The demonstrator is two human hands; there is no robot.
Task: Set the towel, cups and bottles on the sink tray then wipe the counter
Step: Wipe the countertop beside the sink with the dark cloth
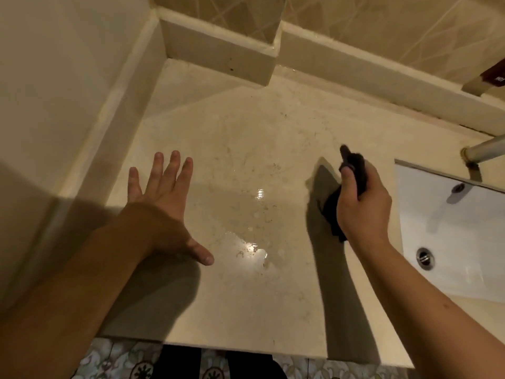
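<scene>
A beige stone counter (246, 149) fills the view, with wet glossy patches near its middle. My left hand (164, 203) lies flat on the counter at the left, fingers spread, holding nothing. My right hand (363, 203) is raised over the counter's right part, fist closed around a dark cloth (355, 168). The cloth sticks out above the thumb and hangs below the hand. No cups, bottles, towel or tray are in view.
A white sink basin (448, 231) with a metal drain (424, 257) sits at the right edge. A metal faucet pipe (483, 149) reaches over it. A raised ledge (218, 50) and tiled wall border the back; a wall stands at the left. Patterned floor shows below the front edge.
</scene>
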